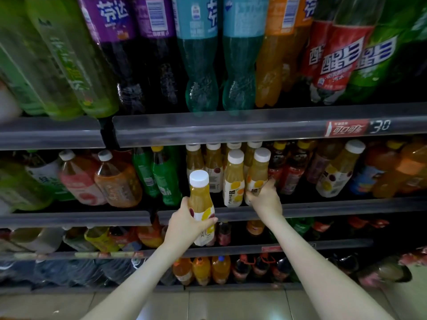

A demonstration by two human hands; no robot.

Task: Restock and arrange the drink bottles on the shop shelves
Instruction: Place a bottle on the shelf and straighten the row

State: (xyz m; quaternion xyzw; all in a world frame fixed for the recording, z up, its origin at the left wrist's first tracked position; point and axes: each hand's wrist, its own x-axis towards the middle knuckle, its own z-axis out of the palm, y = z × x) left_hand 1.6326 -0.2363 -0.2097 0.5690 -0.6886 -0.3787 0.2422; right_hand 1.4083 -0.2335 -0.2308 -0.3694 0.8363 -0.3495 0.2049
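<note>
Juice bottle (pixel 199 197) yellow, white-capped, its white label spotted yellow and maroon; shelf tag (pixel 344 128) red.

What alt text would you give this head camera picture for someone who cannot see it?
A person's left hand holds a white-capped yellow juice bottle in front of a shop shelf, while the right hand grips a matching bottle standing on that shelf. Larger soft drink bottles fill the shelf above.
</note>
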